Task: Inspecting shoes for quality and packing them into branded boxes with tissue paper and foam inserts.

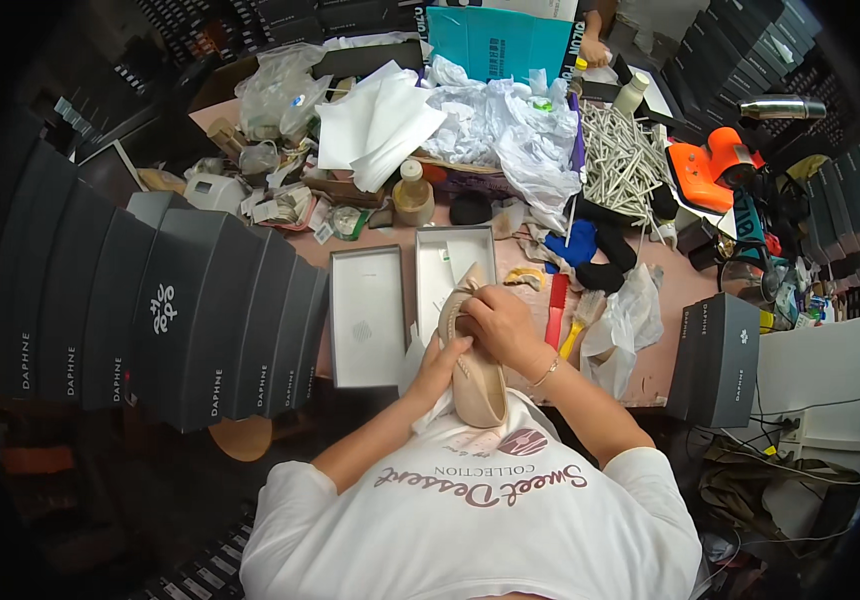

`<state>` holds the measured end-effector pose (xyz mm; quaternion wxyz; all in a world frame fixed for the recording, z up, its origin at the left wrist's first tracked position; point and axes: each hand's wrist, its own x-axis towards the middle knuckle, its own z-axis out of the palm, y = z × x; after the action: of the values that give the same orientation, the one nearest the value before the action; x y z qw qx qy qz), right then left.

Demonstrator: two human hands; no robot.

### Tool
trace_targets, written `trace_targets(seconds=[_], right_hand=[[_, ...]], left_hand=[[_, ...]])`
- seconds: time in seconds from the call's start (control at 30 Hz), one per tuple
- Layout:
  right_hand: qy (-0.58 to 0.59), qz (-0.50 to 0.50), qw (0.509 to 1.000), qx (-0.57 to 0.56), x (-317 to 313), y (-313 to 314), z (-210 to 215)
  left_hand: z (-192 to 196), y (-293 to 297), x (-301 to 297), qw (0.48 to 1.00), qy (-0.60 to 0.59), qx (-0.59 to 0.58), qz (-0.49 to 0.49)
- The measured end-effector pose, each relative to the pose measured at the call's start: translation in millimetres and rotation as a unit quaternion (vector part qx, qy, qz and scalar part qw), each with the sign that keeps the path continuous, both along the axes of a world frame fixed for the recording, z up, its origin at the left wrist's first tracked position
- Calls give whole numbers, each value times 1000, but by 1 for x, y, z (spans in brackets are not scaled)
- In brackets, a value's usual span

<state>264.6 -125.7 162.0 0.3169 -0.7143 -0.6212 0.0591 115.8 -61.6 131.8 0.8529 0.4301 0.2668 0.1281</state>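
Against my chest, at the table's front edge, I hold a beige flat shoe (482, 393) with a braided trim and a bow at its toe, which points away from me. My left hand (437, 368) is closed around its left side. Over the top comes my right hand (502, 322), its fingers bent into the shoe's opening; the fingertips are hidden inside. Just beyond the toe stands an open shoebox (426, 268) with a pale inside. To its left lies a second grey-white box part (367, 372), probably the lid. White paper (412, 362) shows beside my left hand.
Dark shoeboxes (190, 310) stand in a row at left; another dark box (715, 360) is at right. A red-handled tool (556, 308), a yellow brush (574, 335) and a plastic bag (625, 330) lie right of my hands. Farther back are crumpled paper (500, 120) and white sticks (620, 160).
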Motion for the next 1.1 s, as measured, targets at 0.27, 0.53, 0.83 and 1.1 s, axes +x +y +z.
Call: trace_targets(seconds=[0.27,0.53,0.83,1.1], right_hand=[[305,-45,951,-30,25,17,6],[436,36,899,-25,40,19,28],[271,-6,963,17,17,47,11],[287,34,957,-6,3,-5,16]], left_hand=[[18,31,4,998,-3,20,-58],[26,26,11,998,-22,25,-55],[36,36,9,994,-24,79,74],[42,92,20,958,-61,277,36]])
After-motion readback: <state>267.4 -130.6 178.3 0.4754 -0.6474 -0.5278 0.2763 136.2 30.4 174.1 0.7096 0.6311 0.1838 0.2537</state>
